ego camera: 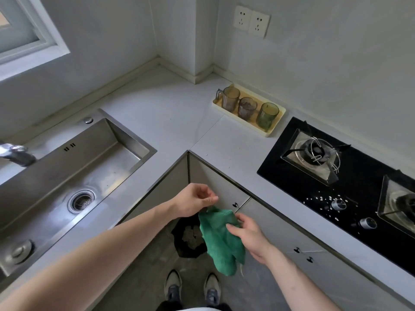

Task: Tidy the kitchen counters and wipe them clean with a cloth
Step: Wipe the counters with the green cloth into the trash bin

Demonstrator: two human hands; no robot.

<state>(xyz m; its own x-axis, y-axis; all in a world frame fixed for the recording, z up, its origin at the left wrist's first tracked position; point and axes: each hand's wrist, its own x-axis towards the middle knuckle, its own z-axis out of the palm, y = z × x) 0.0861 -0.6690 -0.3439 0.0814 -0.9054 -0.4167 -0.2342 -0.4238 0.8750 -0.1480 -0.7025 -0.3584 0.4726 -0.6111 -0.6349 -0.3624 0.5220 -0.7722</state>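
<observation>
A green cloth (221, 241) hangs in the air in front of the corner cabinets, below counter height. My left hand (194, 200) pinches its top corner. My right hand (248, 234) grips its right edge with fingers curled on the fabric. The grey L-shaped counter (179, 117) runs from the sink on the left round to the hob on the right. White crumbs or grains (323, 198) are scattered on the black hob near its knobs.
A steel sink (74, 167) with a tap (15, 153) lies at left. A cream tray (269, 129) with three tinted cups stands by the back wall. The black gas hob (350, 189) is at right. A black bin (189, 239) sits on the floor beneath the cloth.
</observation>
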